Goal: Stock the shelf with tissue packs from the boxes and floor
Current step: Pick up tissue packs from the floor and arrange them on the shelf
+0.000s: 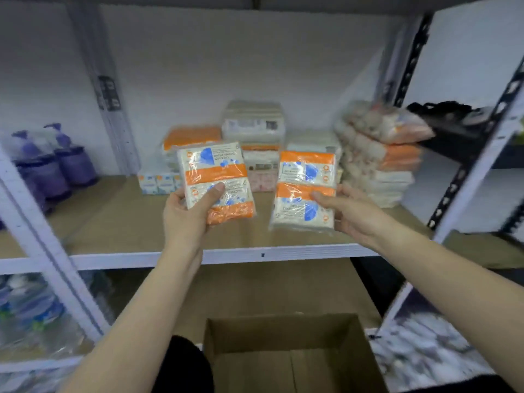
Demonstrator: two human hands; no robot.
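Observation:
My left hand (pixel 185 219) grips an orange-and-white tissue pack (pixel 214 168) held upright above the wooden shelf board (pixel 119 222). My right hand (pixel 354 214) grips a second, similar tissue pack (pixel 304 177) to the right of the first, its lower edge near the board. Behind them, stacks of tissue packs (pixel 252 129) stand against the back wall, with a leaning pile of orange-and-white tissue packs (pixel 380 154) at the right. An open cardboard box (pixel 283 330) sits below, with no packs visible in the part I see.
Purple pump bottles (pixel 56 163) wrapped in plastic stand on the left shelf. Small blue-and-white tissue boxes (pixel 157 182) sit at the stack's left foot. White shelf uprights (pixel 42 245) frame both sides. Water bottles (pixel 31 310) fill the lower left shelf. A dark bag (pixel 450 112) lies on the right shelf.

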